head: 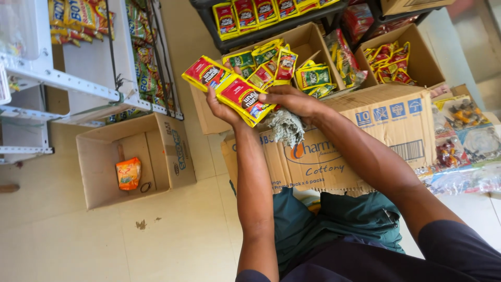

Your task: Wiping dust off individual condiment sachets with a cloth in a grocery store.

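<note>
Holding a fan of small red-and-yellow sachets (237, 89) up in front of me, I have my left hand (222, 107) wrapped under the bundle, fingers closed on its lower edge, while my right hand (289, 98) pinches the packets at their right side, thumb on top. A greyish-green cloth (287, 128) hangs bunched beneath my right palm, touching it. To sort these well, I judge I should keep the left hand firm as the anchor and let the right thumb slide one packet at a time, so the slippery foil does not spill. Just below my forearms lies a flattened brown carton (365, 136), resting over my lap. To my left, on the pale tiled floor (172, 235), an open cardboard box (99, 156) holds one orange pouch (128, 173). Beyond my hands, more open boxes (308, 42) hold green, yellow and red sachets, and farthest off, a dark shelf (276, 28) carries a row of red packets.
</note>
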